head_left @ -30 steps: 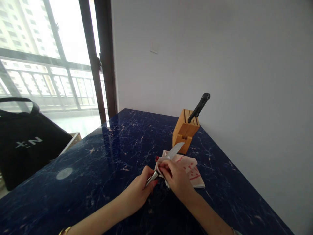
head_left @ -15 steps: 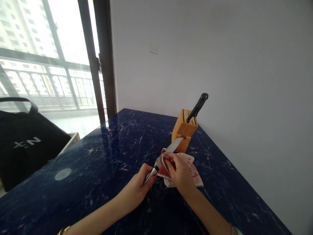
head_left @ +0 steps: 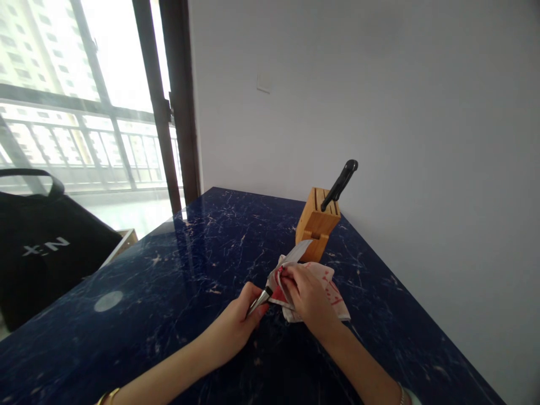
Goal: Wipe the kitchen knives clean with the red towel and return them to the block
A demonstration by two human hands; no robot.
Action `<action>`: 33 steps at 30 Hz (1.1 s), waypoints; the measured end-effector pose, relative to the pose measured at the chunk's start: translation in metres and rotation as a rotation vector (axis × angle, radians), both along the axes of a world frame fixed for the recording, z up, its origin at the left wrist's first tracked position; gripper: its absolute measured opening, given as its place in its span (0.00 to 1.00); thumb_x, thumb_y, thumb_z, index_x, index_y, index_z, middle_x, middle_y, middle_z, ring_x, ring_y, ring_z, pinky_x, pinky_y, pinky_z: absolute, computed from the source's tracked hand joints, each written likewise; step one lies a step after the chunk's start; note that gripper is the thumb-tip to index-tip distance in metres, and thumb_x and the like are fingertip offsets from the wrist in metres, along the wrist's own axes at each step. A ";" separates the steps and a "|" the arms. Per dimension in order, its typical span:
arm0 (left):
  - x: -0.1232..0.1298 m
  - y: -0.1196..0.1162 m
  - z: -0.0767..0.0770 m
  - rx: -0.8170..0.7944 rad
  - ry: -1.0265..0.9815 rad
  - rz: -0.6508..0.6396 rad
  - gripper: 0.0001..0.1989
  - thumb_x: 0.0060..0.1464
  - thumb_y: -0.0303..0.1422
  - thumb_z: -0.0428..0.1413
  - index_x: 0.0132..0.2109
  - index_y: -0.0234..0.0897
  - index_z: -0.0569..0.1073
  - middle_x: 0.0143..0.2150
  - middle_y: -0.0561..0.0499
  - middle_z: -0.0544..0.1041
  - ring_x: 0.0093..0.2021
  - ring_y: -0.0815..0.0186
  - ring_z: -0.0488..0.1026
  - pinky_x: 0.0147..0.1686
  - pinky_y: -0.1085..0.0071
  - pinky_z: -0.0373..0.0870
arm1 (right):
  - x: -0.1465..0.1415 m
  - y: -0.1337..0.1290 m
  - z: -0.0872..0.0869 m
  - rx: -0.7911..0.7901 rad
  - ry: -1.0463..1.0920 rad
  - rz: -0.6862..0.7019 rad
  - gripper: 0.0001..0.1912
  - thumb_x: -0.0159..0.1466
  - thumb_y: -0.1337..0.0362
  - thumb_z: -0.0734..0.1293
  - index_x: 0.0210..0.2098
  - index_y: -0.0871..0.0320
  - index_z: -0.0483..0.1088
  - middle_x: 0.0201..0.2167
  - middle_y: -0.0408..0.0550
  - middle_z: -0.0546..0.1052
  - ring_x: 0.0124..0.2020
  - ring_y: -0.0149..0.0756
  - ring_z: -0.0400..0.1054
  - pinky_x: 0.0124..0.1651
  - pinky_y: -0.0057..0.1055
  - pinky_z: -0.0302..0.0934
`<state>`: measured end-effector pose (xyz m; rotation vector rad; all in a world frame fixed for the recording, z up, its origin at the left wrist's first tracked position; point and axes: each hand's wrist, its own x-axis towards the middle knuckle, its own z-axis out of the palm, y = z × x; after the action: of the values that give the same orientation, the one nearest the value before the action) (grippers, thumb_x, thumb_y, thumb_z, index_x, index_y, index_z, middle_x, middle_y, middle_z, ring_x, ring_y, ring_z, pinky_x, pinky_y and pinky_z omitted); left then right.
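Note:
A knife points up and to the right, its metal handle gripped in my left hand. My right hand pinches a white and red cloth against the blade near the handle. The rest of the cloth hangs down below and to the right of my fingers. Just beyond the blade tip stands a wooden knife block, with a black-handled knife in one of its slots.
The dark blue marbled table runs up to a grey wall behind and to the right. On the left are a black bag and a wooden-edged box, in front of a window.
My right hand and the cloth have shifted slightly along the blade toward the handle. The knife tip has dipped a little. My left hand keeps its hold.

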<state>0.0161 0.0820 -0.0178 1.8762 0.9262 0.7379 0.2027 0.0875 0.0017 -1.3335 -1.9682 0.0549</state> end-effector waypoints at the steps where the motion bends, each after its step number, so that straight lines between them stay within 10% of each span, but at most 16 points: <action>1: 0.000 -0.001 0.001 0.001 0.005 -0.001 0.08 0.57 0.37 0.43 0.40 0.37 0.60 0.26 0.57 0.63 0.27 0.71 0.60 0.27 0.76 0.58 | 0.003 0.002 0.000 0.018 0.009 -0.034 0.08 0.60 0.70 0.57 0.36 0.57 0.66 0.34 0.49 0.72 0.38 0.37 0.65 0.43 0.34 0.59; 18: -0.002 -0.010 0.016 0.106 0.162 -0.050 0.04 0.56 0.31 0.42 0.38 0.40 0.59 0.29 0.54 0.68 0.29 0.67 0.65 0.30 0.75 0.57 | 0.057 0.023 -0.005 0.040 0.360 -0.324 0.09 0.58 0.60 0.59 0.33 0.59 0.68 0.31 0.49 0.75 0.33 0.38 0.69 0.38 0.34 0.61; 33: -0.009 0.008 0.011 0.279 0.255 0.233 0.13 0.56 0.37 0.44 0.46 0.42 0.66 0.41 0.50 0.70 0.41 0.63 0.67 0.39 0.70 0.62 | 0.070 0.024 0.002 0.033 0.693 -0.315 0.12 0.55 0.59 0.62 0.33 0.61 0.68 0.29 0.50 0.74 0.30 0.37 0.69 0.35 0.33 0.63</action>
<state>0.0076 0.0895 -0.0067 2.1660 1.2741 0.8115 0.2724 0.1120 0.0032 -1.3531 -1.1678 0.2909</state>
